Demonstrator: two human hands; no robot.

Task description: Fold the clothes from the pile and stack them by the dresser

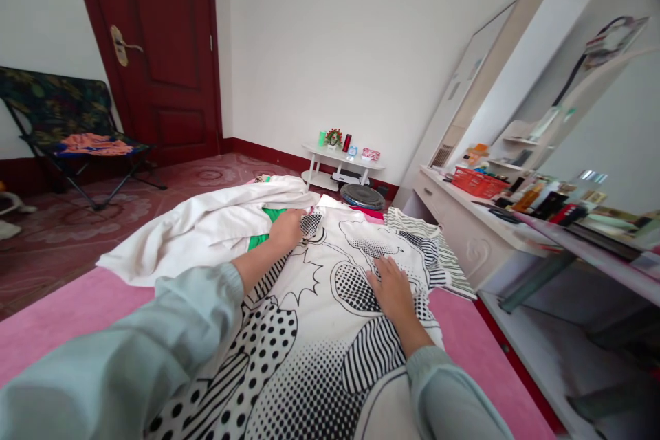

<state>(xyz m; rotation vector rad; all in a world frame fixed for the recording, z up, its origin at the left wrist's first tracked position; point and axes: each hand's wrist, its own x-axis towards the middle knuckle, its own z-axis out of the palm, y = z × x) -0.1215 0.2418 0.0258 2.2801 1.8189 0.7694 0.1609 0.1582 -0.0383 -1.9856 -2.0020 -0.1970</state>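
Black-and-white garment [314, 357] spread out below. Left hand [287, 228] pinches its far left part; right hand [394, 290] lies palm-down on its right side, spread wide.

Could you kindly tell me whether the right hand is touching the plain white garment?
No, the right hand lies on the black-and-white patterned garment, apart from the plain white garment.
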